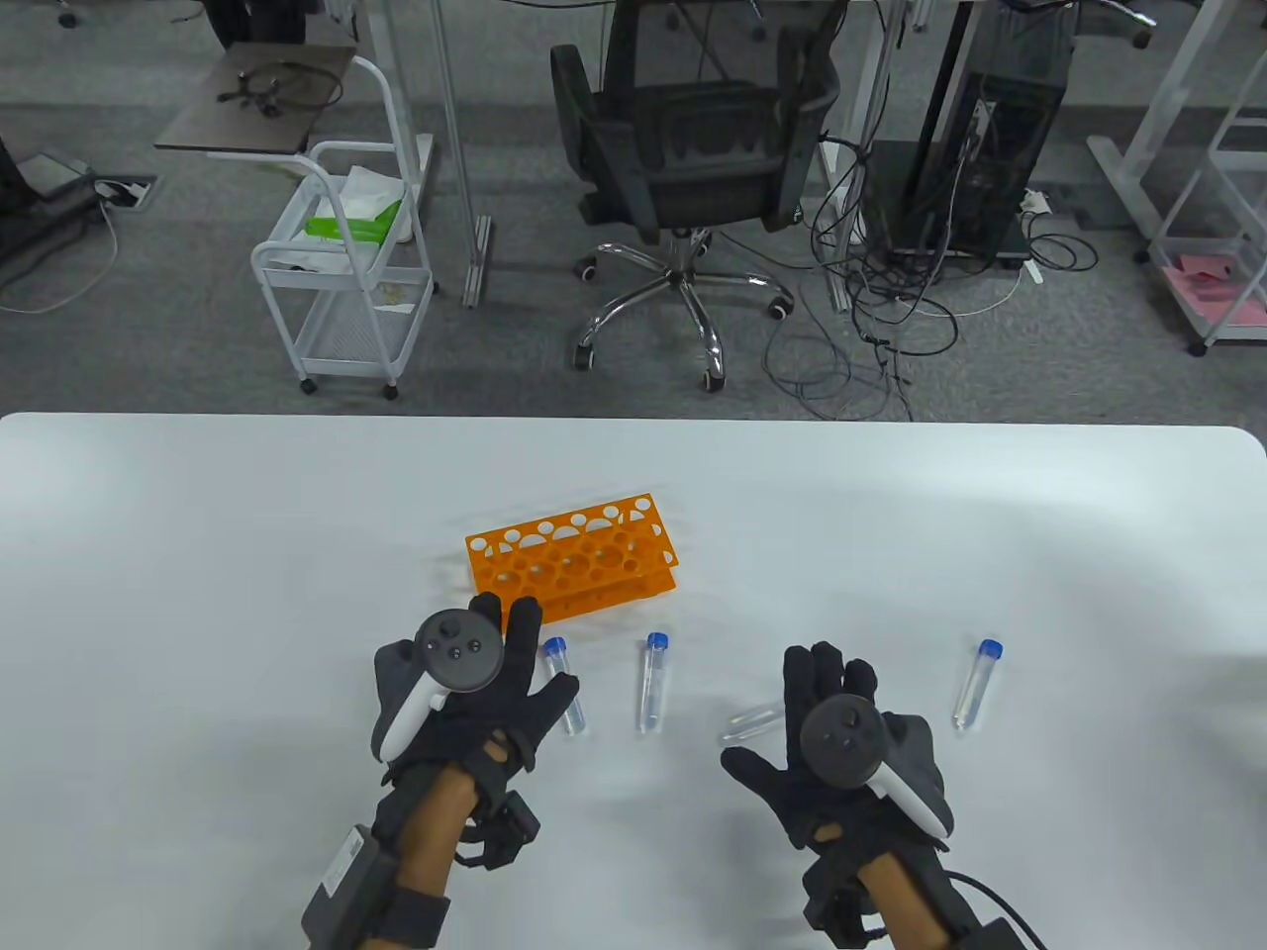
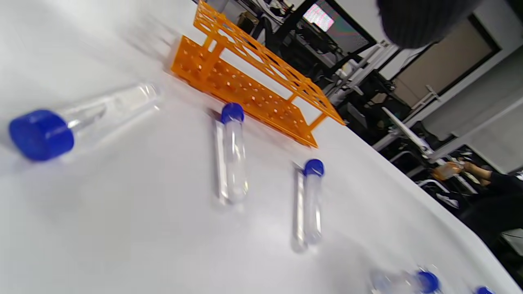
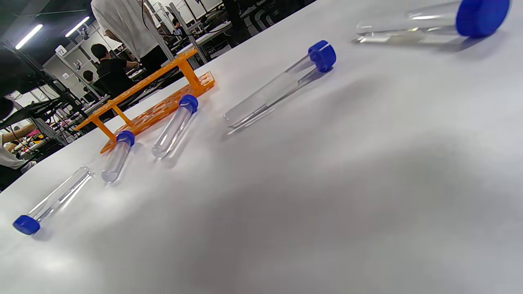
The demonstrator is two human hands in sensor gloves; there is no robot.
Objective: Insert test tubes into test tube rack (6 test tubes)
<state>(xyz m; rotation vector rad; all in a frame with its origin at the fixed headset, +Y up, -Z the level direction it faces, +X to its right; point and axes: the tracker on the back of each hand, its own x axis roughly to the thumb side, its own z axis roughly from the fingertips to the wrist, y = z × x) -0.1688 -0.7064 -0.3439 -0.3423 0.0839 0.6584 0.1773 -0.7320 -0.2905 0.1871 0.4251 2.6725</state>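
The orange rack (image 1: 572, 559) stands empty on the white table (image 1: 198, 594), just beyond my left hand (image 1: 515, 663). Several clear tubes with blue caps lie flat in front of it. One tube (image 1: 566, 688) lies beside my left thumb, one (image 1: 651, 683) between the hands, one (image 1: 749, 722) partly under my right hand (image 1: 792, 722), and one (image 1: 975, 683) to the right. Both hands hover open with spread fingers and hold nothing. The left wrist view shows the rack (image 2: 253, 77) and tubes (image 2: 233, 155) (image 2: 308, 204). The right wrist view shows the rack (image 3: 151, 102) and a row of tubes (image 3: 282, 83).
Beyond the table's far edge stand a black office chair (image 1: 693, 148), a white trolley (image 1: 346, 287) and loose cables on the floor. The rack's long side runs at a slant, right end farther away.
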